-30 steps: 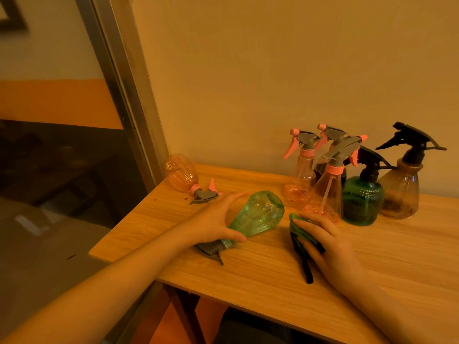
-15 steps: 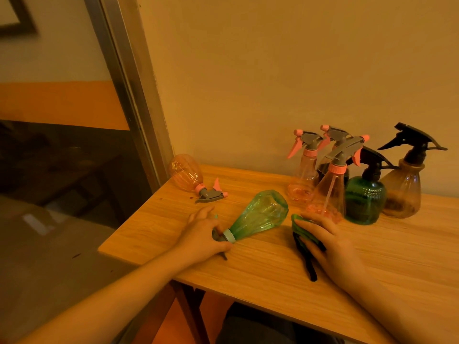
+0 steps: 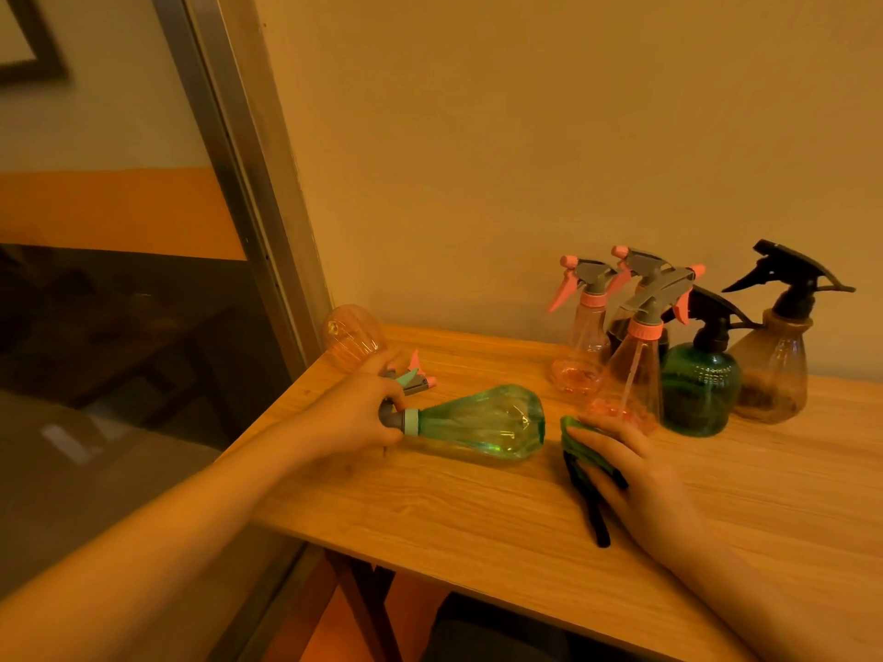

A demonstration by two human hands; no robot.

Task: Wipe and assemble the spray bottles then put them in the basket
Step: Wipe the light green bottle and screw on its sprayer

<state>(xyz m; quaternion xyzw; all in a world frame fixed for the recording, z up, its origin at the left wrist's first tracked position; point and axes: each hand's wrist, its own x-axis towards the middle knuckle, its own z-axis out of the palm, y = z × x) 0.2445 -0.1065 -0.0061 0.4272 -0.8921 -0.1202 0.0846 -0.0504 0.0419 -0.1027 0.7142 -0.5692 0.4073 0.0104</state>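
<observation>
Gripping the grey spray head of the green spray bottle (image 3: 478,422) with my left hand (image 3: 353,418), I have my fingers curled around the nozzle end, next to the pale green collar. The bottle lies on its side on the wooden table (image 3: 478,508), near the left edge. Its long axis runs almost left to right: the neck points to my left hand, and the wide base points to my right hand (image 3: 640,480).

My right hand rests flat, with the fingers straight, on the green cloth (image 3: 580,439), which lies just beside the base of the bottle. A black strap or cord sticks out under this hand toward the front edge; I cannot tell what it is.

I think the next step is wiping. The right hand with the cloth is the nearer one to the bottle body, so it only needs to go a little left.

Behind my left hand, at the far left corner, lies a pink spray bottle (image 3: 353,334), also on its side. Five more bottles stand upright along the far edge by the wall. No basket is visible.
</observation>
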